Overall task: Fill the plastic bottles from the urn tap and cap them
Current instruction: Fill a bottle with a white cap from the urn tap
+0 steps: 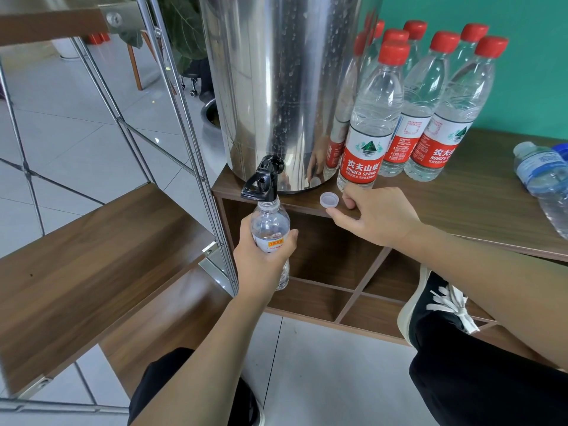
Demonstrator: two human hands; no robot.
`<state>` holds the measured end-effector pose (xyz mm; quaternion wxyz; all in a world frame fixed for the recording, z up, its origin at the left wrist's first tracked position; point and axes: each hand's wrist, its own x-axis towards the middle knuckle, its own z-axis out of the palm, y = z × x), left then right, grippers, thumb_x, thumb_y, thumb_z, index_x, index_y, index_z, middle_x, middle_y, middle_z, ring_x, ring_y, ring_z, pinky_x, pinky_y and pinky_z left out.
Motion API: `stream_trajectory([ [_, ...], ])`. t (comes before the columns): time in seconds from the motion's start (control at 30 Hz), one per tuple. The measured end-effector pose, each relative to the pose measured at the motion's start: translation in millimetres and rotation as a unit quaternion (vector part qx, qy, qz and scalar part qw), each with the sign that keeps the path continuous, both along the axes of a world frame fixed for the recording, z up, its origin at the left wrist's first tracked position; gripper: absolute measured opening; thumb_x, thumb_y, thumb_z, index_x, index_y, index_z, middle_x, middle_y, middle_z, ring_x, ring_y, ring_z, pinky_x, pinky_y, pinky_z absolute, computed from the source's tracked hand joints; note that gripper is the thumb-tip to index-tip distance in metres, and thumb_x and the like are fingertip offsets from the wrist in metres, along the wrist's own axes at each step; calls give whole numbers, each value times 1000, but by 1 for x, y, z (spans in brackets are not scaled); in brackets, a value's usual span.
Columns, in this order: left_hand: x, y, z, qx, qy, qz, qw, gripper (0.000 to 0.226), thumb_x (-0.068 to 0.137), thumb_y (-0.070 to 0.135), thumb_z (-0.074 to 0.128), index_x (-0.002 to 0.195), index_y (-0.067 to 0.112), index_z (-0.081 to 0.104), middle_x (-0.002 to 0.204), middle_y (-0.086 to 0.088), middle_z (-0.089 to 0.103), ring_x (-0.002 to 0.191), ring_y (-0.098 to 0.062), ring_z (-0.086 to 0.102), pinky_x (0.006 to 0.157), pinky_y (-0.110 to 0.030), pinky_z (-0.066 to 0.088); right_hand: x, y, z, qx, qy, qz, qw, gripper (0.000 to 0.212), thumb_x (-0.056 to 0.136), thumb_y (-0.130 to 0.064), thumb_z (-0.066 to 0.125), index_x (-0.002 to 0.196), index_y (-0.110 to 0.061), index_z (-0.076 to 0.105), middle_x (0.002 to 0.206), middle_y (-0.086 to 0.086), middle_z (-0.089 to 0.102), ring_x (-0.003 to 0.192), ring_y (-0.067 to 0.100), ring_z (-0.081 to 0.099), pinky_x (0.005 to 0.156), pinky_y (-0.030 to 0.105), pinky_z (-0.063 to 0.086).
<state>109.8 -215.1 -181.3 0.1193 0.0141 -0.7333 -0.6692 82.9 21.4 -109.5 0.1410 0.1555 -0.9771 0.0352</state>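
- A wooden tabletop (455, 210) against a teal wall is carrying the steel urn (276, 87), with open cubbies below it and pale floor tiles around
- Behind and right of the urn a cluster of red-capped Nongfu Spring bottles (365, 142) is standing upright, capped; they look full, so that share of the job is probably done
- The left hand (261, 256) is holding a small clear bottle (270, 229) upright with its open mouth right under the black urn tap (262, 179), fingers wrapped round its label
- No stream is showing, and I cannot tell how full this bottle is
- The right hand (372, 216) is resting on the tabletop edge, fingers loosely spread, just beside the loose clear cap (329, 199), not gripping it
- A blue-labelled bottle (544, 179) is lying at the far right, apparently capless, likely waiting its turn
- Left to do: filling and capping this one
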Motion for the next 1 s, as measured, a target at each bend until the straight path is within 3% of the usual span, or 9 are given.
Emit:
stream_trajectory([
  [0.53,1,0,2,2,1,2,1000,63,81,30,88,134,25,52,114,10,67,102,-5,69,88,-23,58,2,-1,3,9,4,-2,1000,43,96,-66,43,78,-26,40,62,-13,43,54,5,46,51,21,30],
  [1.0,1,0,2,12,0,2,1000,62,81,28,88,131,25,53,111,12,68,99,-4,69,82,-17,56,2,-1,3,1,-3,0,1000,42,96,-65,44,77,-28,39,65,-15,44,57,6,49,53,21,33],
])
